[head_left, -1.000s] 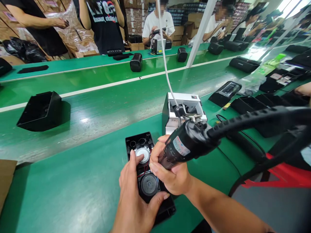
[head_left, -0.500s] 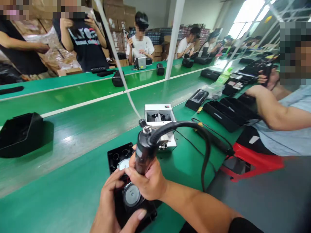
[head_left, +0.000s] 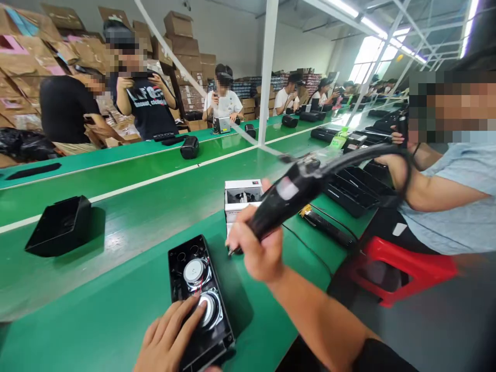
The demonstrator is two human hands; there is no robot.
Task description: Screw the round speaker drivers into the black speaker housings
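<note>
A black speaker housing [head_left: 217, 336] lies open on the green bench, with two round silver speakers in it and red wires between them. My left hand [head_left: 172, 330] rests on the housing's left side, fingers spread, fingertips on the lower speaker [head_left: 211, 310]. The upper speaker [head_left: 194, 271] is uncovered. My right hand [head_left: 258, 245] is wrapped round a black electric screwdriver [head_left: 284, 199], held tilted in the air to the right of the housing. Its tip points down-left, apart from the speakers. A thick cable runs from its top to the right.
Behind my right hand stands a white screw feeder box [head_left: 243, 194]. An empty black housing [head_left: 60, 227] sits on the left. A black tool [head_left: 327, 227] and stacked black housings [head_left: 351, 191] lie right, near a seated person [head_left: 445, 181] and a red stool [head_left: 411, 268].
My right hand has lifted the screwdriver off the speaker housing, up and to the right, and tilted it. My left hand's grip has loosened to fingers laid on the lower speaker. The view has shifted.
</note>
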